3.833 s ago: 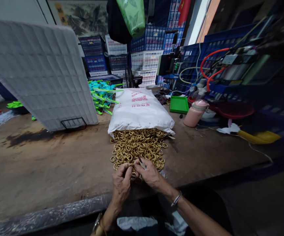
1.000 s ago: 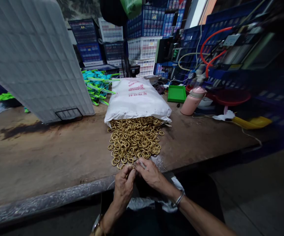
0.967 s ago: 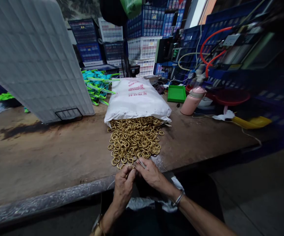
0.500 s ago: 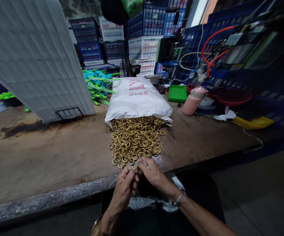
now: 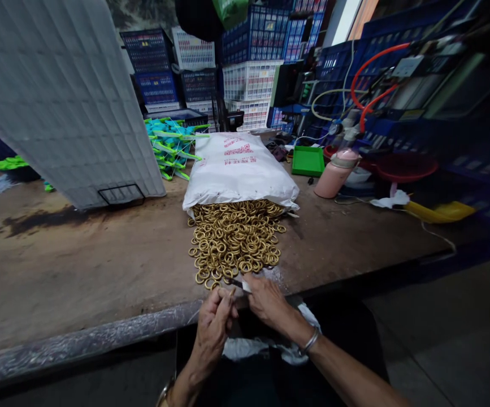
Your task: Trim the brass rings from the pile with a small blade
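At the table's front edge, my left hand (image 5: 216, 316) is closed in a pinch on a brass-coloured ring (image 5: 232, 291), seen nearly edge-on. My right hand (image 5: 268, 299), just beside it, grips a slim tool with a dark tip (image 5: 237, 283) and a pale part near the fingers; its exact kind is not clear. The tool's tip points left, above the ring and apart from it. Directly beyond both hands lies a heap of brass-coloured rings (image 5: 236, 240), spilling from under the mouth of a white printed sack (image 5: 238, 175).
A grey-white ribbed panel (image 5: 70, 107) stands on the left of the wooden table (image 5: 100, 271). Behind it are green and turquoise plastic pieces (image 5: 172, 147). To the right stand a green tray (image 5: 308, 161), a pink bottle (image 5: 335, 174) and a yellow scoop-like piece (image 5: 439, 212). Stacked crates (image 5: 248, 82) fill the back.
My right hand has drawn slightly away from the left, and the tool's dark tip now shows, turned leftward. My left hand still pinches the ring, now turned more upright.
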Demonstrator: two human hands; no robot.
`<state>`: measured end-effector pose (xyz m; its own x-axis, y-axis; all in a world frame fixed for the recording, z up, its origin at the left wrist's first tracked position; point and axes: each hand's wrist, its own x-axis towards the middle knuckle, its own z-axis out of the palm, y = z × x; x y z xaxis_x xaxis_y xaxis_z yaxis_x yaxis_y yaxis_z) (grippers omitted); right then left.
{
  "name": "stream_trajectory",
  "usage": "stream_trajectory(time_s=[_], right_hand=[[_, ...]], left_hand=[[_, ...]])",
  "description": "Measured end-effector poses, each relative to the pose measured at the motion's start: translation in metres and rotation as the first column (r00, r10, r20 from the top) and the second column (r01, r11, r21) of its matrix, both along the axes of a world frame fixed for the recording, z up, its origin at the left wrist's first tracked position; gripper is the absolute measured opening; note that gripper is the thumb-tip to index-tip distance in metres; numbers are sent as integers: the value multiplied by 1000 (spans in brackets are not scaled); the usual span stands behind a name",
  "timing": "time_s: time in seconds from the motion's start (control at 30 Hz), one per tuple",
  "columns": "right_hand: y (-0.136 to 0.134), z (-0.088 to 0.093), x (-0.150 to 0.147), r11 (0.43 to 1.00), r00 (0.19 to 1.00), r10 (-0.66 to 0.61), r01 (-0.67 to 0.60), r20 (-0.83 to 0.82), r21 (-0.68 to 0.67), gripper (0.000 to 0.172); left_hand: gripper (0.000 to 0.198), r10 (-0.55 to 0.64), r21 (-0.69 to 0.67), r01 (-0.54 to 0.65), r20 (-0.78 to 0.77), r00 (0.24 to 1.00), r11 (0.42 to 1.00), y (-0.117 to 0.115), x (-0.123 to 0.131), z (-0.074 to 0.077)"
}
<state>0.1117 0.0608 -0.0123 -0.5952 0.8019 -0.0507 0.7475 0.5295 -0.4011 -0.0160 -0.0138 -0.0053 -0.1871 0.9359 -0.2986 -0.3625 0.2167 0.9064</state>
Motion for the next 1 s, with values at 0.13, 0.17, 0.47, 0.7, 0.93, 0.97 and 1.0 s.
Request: stream_trajectory(time_s=[0.13,0.17,0.47,0.7,0.93,0.97,1.0], right_hand=[[5,4,-7,997,998,-56,56,-1,50,19],[5,6,-12,996,997,-69,70,-21,53,18],[8,3,-45,981,980,-194,192,54,41,14],[12,-5,-45,980,977,-193,187,94,67,13],[16,-6,-38,977,981,-195,192,25,94,13],[17,-5,-36,977,981,-193,192,0,89,13],[18,-4,-33,978,982,-189,190,-29,83,12]], left_hand=[[29,-9,-51,21,223,975,998,-6,-1,11],[29,4,-53,10,266,964,999,-6,-3,13],[27,121,-77,-101,334,935,992,-4,-19,13],[22,67,-67,-39,490,869,997,-5,-26,6],[21,120,-101,-85,422,899,991,-1,-27,1],[23,120,-87,-93,386,915,992,1,-26,2],[25,121,-64,-105,340,933,992,3,-24,3]])
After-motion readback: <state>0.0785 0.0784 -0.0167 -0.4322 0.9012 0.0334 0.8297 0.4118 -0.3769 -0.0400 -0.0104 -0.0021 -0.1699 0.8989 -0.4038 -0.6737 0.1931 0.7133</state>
